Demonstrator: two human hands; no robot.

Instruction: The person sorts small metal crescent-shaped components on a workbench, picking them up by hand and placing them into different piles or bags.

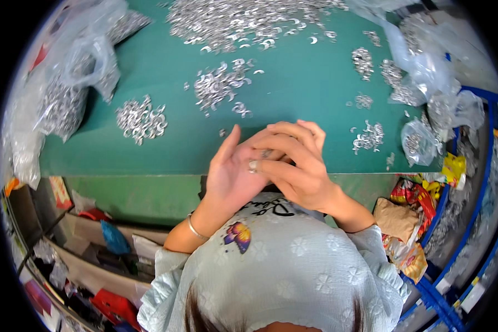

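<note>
My left hand (232, 171) is turned palm up near the table's front edge. Its thumb stretches out to the side, and its other fingers lie mostly hidden beneath my right hand (307, 171). The right fingers are bent over the left palm, with a small silvery piece (253, 166) at their tips. Another small grey piece (266, 153) shows between the two hands; which one bears it I cannot tell. Just beyond lies a loose heap of crescent-shaped metal pieces (218, 86). A tiny metal bit (223, 133) rests close to my left thumb.
A large spread of metal crescents (249, 22) covers the far green table (304, 77). A smaller pile (142, 119) sits left, several little piles (369, 136) right. Filled plastic bags (66, 102) flank both sides. Snack packets (409, 213) lie below at right, beside blue shelving (478, 182).
</note>
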